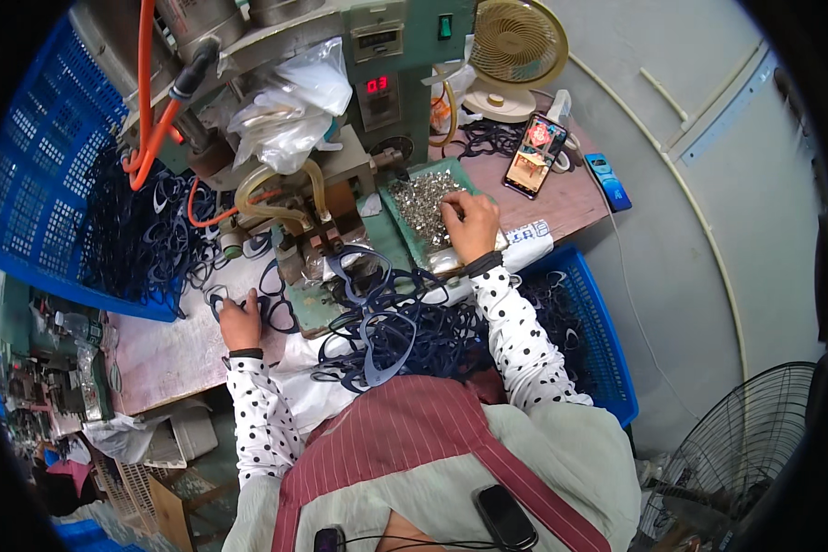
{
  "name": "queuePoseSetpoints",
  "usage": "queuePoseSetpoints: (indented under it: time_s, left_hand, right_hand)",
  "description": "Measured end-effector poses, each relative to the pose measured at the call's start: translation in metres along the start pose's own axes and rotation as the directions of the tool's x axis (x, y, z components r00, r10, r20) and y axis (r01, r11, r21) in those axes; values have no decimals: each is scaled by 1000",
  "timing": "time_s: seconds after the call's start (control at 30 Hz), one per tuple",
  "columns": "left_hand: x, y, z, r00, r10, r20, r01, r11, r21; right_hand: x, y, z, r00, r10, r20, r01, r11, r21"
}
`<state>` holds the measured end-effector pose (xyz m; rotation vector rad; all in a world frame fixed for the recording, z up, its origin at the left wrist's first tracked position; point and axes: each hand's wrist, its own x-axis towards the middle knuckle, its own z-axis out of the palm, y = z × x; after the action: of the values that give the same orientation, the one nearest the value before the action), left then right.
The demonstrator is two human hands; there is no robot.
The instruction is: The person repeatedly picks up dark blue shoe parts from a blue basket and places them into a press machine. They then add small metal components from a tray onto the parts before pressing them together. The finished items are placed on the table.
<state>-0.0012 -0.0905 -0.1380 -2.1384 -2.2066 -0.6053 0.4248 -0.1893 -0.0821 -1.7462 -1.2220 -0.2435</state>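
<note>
My left hand is closed on a dark blue loop-shaped piece at the left of the press, over the table. My right hand reaches over a green tray heaped with small shiny metal parts. Its fingertips are pinched together at the heap's right side; what they hold, if anything, is too small to make out. Between my hands stands the press head, with yellowish tubes bent over it. A tangled pile of dark blue loop pieces lies in front of it, close to my apron.
A blue basket full of dark loops stands at the left, another blue basket at the right. Behind the tray are a phone with a lit screen and a small fan. Orange hoses hang by the machine.
</note>
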Motion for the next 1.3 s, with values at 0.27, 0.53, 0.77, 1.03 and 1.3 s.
queuePoseSetpoints:
  time_s: [0.27,0.53,0.77,1.03,1.3]
  left_hand:
    - [23,-7,15,961,-238,144,209,959,189]
    - [6,5,-17,977,173,122,-168,984,-52]
    - [-1,57,-77,936,202,-290,-238,966,-96]
    - [-20,96,-106,969,2,-246,-198,598,-777]
    - [-45,136,-140,653,425,-628,-727,584,-361]
  right_hand:
    - [-1,6,2,998,-47,-34,46,999,-24]
    - [8,-13,-4,996,64,62,-79,956,283]
    - [18,-100,-37,890,94,446,-378,697,609]
    - [12,-146,-40,829,44,557,-386,766,514]
    - [17,-156,-18,841,38,540,-420,675,607]
